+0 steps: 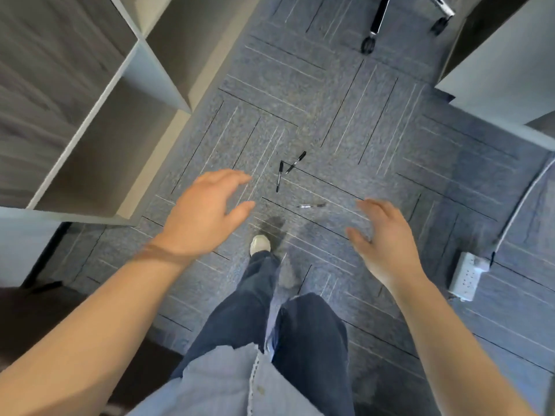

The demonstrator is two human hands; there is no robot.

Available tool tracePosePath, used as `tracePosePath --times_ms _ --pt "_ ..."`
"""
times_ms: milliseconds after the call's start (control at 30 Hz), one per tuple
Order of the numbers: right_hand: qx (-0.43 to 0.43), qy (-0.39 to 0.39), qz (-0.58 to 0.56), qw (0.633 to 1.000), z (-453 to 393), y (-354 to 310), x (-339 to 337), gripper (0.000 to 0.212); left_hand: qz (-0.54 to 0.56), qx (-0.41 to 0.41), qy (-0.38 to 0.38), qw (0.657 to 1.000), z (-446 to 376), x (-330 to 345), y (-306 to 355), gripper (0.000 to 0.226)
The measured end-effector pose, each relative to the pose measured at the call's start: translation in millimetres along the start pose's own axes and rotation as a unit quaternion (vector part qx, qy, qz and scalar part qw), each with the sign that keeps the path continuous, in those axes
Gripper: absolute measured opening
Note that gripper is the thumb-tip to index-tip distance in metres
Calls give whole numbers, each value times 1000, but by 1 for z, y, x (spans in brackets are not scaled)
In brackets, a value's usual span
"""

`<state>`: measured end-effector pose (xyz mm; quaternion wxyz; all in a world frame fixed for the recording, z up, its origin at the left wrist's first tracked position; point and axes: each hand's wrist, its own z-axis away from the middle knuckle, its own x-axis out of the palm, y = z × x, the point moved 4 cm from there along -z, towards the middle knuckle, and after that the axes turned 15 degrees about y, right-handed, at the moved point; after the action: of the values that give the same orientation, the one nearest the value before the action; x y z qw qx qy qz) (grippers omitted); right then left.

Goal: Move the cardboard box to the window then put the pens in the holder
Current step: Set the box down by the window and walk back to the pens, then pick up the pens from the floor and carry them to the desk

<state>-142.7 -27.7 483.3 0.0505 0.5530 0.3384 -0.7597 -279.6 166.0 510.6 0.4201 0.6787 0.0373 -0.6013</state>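
Reaching forward and down, the left hand (204, 211) hangs over the carpet floor (345, 115) with its grip apart, fingers spread and gently curled, thumb pointing right; it holds nothing and touches nothing. Its bare forearm runs in from the lower left corner, palm down, a thin band at the wrist. Left of that grip and above it stands an open shelf unit (99, 115) whose cubbies show bare insides.

Just right of the left fingertips, two black pens (280, 175) lie on the carpet, their near ends close together in a narrow V, one running almost straight away from the person, the other (296, 162) slanting up to the right. A third pen (310, 205) lies crosswise between the two grips, nearer the right one, blurred. Below it a white shoe (260, 244) and dark jeans step forward.

The right hand (381, 241) mirrors the left: grip apart, fingers loosely bent, palm turned inward, empty and clear of the floor. Right of it and lower, a white power strip (465, 274) rests on the carpet. Chair castors (368, 45) show at the top, far beyond both grips.
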Motion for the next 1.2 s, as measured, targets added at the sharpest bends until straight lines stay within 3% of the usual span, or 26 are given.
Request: tracePosePath --times_ms 100,300,500,667,967,1200 --pt "17 -28 19 999 -58 38 51 45 -9 -9 -2 1000 -63 52 -27 61" --pt "1 -78 54 996 -165 134 218 46 -7 -82 -18 996 -161 226 -121 48" --pt "-19 -114 77 990 -219 234 398 43 15 -172 -32 984 -200 408 -230 52" --pt "-29 -130 107 985 -246 302 504 33 50 -251 -51 965 -224 519 -294 52" --pt "-41 -142 110 983 -263 339 549 18 50 -236 -72 968 -259 593 -317 54" --pt "74 -91 -27 993 -284 336 530 10 -29 -295 -21 955 -294 618 -311 49"
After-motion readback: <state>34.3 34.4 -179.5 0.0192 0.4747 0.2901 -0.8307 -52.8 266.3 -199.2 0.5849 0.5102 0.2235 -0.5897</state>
